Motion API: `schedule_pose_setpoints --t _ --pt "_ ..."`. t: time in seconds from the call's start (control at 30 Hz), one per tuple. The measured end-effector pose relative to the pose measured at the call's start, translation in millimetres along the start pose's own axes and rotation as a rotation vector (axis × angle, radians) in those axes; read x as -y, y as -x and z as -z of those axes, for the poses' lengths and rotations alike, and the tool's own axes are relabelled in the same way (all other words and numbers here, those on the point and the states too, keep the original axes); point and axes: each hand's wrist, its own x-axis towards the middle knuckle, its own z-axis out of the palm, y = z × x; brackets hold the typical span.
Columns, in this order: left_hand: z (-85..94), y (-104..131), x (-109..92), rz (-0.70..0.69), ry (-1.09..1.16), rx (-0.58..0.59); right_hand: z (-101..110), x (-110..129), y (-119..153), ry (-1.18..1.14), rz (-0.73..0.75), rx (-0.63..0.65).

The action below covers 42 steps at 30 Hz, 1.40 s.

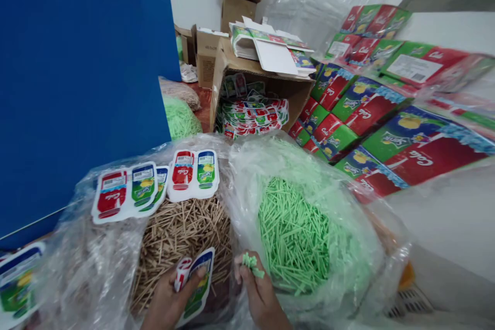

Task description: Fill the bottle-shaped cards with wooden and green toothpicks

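Observation:
My left hand (170,296) is closed on a flat printed double packet (201,281); its blue-green lemon half faces up. The red cola half (182,272) looks bent up beside my thumb. In my right hand (261,289), a small bunch of light green sticks (252,264) is pinched between the fingers, tips pointing up. Beyond the left hand lies a clear bag of brown sticks (185,232), and to the right of my right hand an opened bag of green sticks (294,237). More packets (193,172) lie along the brown bag's far edge.
A carton of printed packets (255,116) lies on its side behind the bags, with flat printed boxes (274,49) on top. Red, green and blue boxes (386,118) are stacked at right. A blue panel (77,72) stands at left. Another packet (19,281) lies at lower left.

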Motion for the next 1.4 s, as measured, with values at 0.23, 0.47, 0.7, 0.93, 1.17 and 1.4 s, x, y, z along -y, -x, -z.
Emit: schedule_pose_setpoints --t 0.23,0.47,0.7,0.93,1.17,1.4 --pt "10.2 1.1 1.1 -0.008 0.049 -0.038 -2.5 -12.9 -4.8 0.008 0.007 0.159" --pt "10.8 0.8 0.3 -0.045 -0.019 -0.023 -6.6 -17.5 -7.8 -0.016 -0.028 0.136" --pt "8.4 -3.0 -8.1 -0.133 -0.234 0.088 -10.5 -11.7 -9.4 0.014 -0.026 0.084" --pt "0.5 -14.0 2.7 -0.204 -0.309 0.178 -11.0 -5.8 -17.5 -0.079 -0.038 0.012" --pt "-9.8 -22.9 13.8 -0.405 -0.556 0.195 -15.5 2.4 -30.1 -0.367 -0.213 -0.040" --pt "-14.5 -24.2 20.2 -0.565 -0.636 0.207 -22.3 3.8 -36.9 -0.293 -0.341 -0.069"
